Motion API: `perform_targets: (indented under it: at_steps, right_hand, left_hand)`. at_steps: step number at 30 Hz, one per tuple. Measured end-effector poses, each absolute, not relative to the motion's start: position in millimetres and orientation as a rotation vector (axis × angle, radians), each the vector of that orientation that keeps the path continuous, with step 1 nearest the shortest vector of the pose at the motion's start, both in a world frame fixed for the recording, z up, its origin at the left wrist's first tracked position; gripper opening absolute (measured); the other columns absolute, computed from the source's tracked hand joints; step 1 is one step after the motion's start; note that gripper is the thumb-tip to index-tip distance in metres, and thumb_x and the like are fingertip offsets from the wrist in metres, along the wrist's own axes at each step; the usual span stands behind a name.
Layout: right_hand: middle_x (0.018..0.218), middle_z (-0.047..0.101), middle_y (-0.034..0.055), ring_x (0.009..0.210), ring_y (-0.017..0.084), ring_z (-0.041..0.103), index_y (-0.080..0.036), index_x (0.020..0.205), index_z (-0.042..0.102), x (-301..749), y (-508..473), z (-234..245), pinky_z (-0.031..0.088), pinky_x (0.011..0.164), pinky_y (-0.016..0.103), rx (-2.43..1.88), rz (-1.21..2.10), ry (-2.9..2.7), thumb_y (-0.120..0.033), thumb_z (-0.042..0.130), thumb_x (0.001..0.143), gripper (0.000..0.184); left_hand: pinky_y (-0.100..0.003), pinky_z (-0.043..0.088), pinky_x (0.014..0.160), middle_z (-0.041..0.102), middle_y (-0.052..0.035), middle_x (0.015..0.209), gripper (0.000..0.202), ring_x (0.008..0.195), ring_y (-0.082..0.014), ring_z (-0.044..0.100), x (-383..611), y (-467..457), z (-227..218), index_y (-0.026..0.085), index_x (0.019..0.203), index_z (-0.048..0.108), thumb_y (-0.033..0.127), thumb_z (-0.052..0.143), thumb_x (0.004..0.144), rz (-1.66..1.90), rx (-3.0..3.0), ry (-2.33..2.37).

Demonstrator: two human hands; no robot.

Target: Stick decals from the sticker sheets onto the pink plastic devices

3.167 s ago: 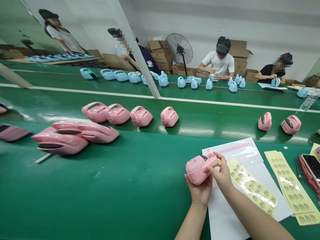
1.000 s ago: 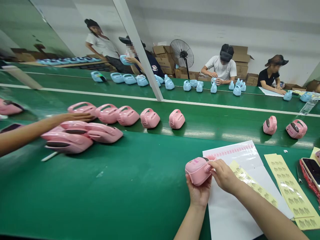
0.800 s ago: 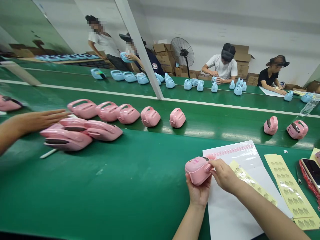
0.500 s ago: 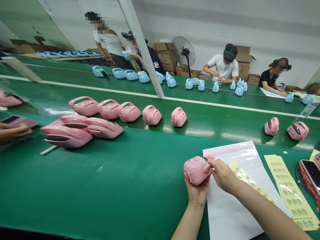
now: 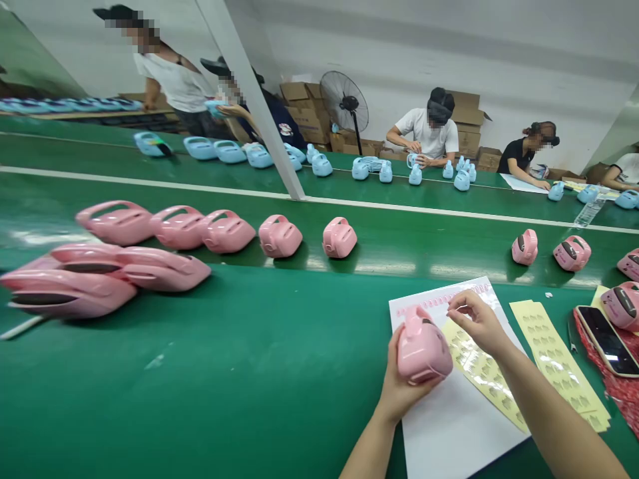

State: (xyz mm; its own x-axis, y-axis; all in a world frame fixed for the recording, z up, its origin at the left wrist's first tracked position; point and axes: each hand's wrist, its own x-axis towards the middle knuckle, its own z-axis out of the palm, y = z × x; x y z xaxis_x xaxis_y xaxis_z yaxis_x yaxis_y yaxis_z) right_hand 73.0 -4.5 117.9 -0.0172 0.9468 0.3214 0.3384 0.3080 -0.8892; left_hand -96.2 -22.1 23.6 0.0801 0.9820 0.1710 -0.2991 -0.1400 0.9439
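Note:
My left hand [image 5: 399, 389] is wrapped round a small rounded pink plastic case with a handle [image 5: 424, 352], holding it above the white sheet. The case is tilted, its handle toward the top and a dark panel partly showing. Just to its right, my right hand [image 5: 476, 319] hovers apart from the case, thumb and forefinger pinched together. Whatever lies between those fingertips, if anything, is too small to make out. Beneath both hands lie the white sheet [image 5: 449, 442] with a row of pink stickers [image 5: 439, 301] along its top edge, and a yellow sticker sheet [image 5: 482, 372].
More yellow sticker sheets [image 5: 552, 356] and a phone [image 5: 606, 339] on red wrap lie at right. Several pink cases [image 5: 339, 237] line the green belt; others [image 5: 74, 293] are grouped at left. Across the belt, co-workers [image 5: 432, 130] handle blue cases [image 5: 360, 169] beyond a slanted post [image 5: 259, 113].
My right hand has come off the case and moved right. The case has turned in my left hand, bringing its handle upward. The view has swung slightly to the right.

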Motion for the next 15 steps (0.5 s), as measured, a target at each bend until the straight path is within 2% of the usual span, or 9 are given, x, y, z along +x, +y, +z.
perform_targets:
  at_steps: [3,7,15]
  right_hand:
    - [0.082,0.051,0.0023,0.082,0.016,0.052,-0.021,0.072,0.058,78,-14,129,0.047,0.073,0.033,-1.229,0.915,-1.678,-0.027,0.057,0.075,0.007]
    - [0.086,0.047,0.0022,0.086,0.017,0.051,-0.020,0.067,0.060,74,-24,128,0.046,0.078,0.034,-1.287,1.043,-1.742,-0.020,0.061,0.071,0.005]
    - [0.086,0.045,0.0019,0.086,0.016,0.051,-0.019,0.065,0.060,71,-27,121,0.045,0.082,0.035,-1.380,1.018,-1.701,-0.012,0.061,0.070,0.008]
  left_hand:
    - [-0.051,0.040,0.093,0.042,-0.0086,0.133,0.086,0.118,-0.0324,0.045,-94,-25,21,0.034,0.128,0.033,0.016,0.074,0.055,1.190,1.601,0.785]
    - [-0.053,0.031,0.099,0.035,-0.0104,0.137,0.084,0.128,-0.0339,0.031,-97,-21,12,0.033,0.132,0.027,0.012,0.068,0.061,1.145,1.875,0.696]
    - [-0.051,0.032,0.100,0.029,-0.0101,0.140,0.084,0.129,-0.0317,0.028,-97,-19,6,0.032,0.134,0.024,0.009,0.063,0.063,1.187,1.977,0.620]
